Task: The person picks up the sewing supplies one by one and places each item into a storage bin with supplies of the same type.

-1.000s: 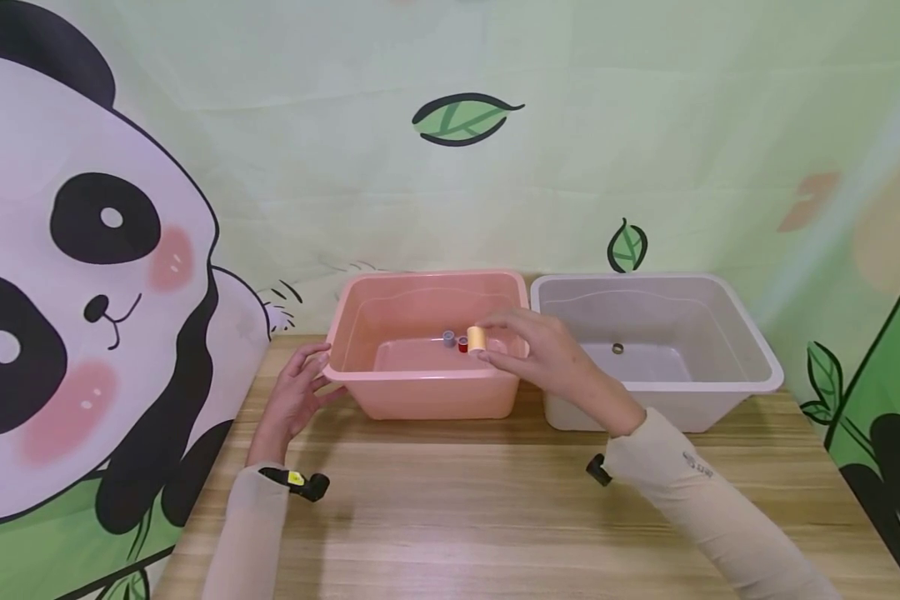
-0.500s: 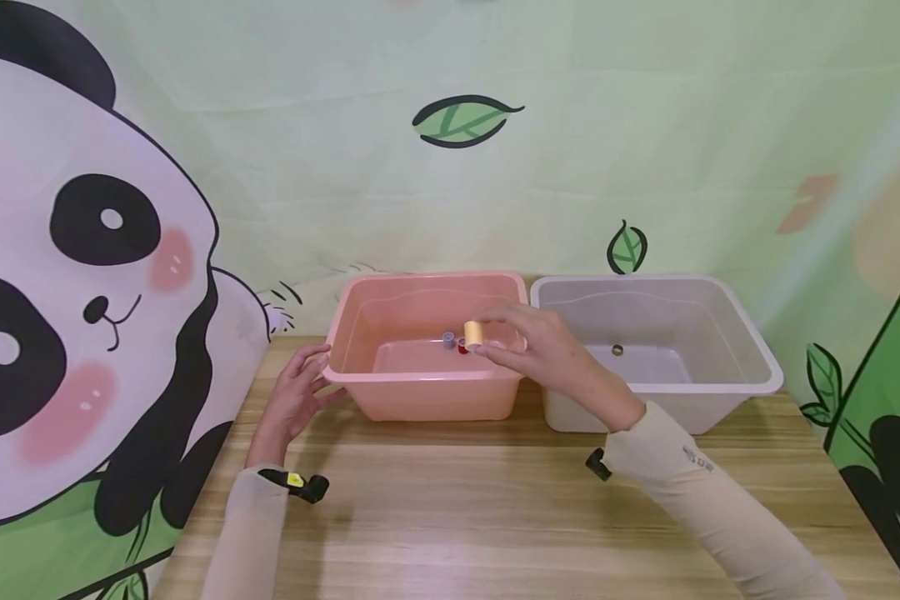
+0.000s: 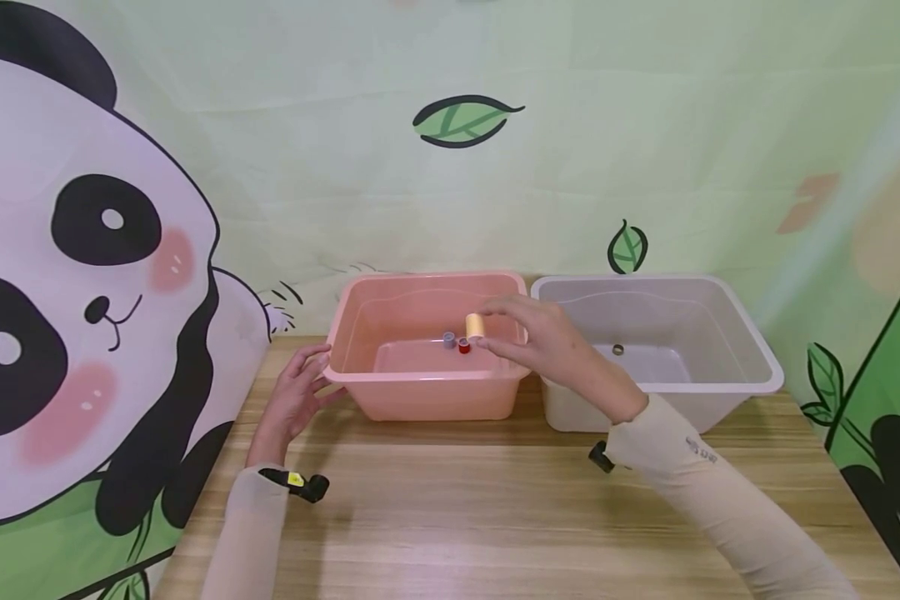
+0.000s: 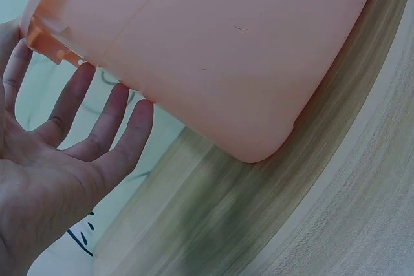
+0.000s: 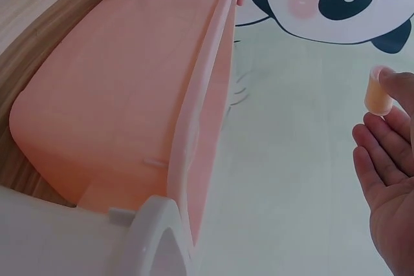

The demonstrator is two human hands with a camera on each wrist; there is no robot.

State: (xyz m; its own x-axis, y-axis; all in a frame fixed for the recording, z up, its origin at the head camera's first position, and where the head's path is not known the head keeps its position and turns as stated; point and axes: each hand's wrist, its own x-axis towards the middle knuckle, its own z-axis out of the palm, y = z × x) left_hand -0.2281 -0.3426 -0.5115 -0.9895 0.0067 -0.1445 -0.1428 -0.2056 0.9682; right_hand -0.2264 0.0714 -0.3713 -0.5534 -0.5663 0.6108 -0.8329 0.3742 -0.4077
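My right hand (image 3: 562,346) pinches a small yellow thread spool (image 3: 475,326) between thumb and fingertips, held up over the right side of the pink basin (image 3: 420,400). Seen from the right wrist, the spool (image 5: 378,92) has a pale end under the thumb. Lower down in the basin lie a grey-blue spool (image 3: 448,340) and a red one (image 3: 463,346), side by side. My left hand (image 3: 292,400) is at the basin's left end, its fingers spread. In the left wrist view its fingertips touch the pink wall (image 4: 213,50) near the rim; the thumb is partly out of view.
A grey basin (image 3: 645,388) stands right beside the pink one, with a small olive-brown item (image 3: 617,350) on its floor. Both rest at the back of a wooden table (image 3: 450,517), before a green cloth printed with a panda (image 3: 105,292) and leaves.
The right hand has lifted the yellow spool slightly, so the red spool shows more fully beneath it. My left hand stays where it was at the pink basin.
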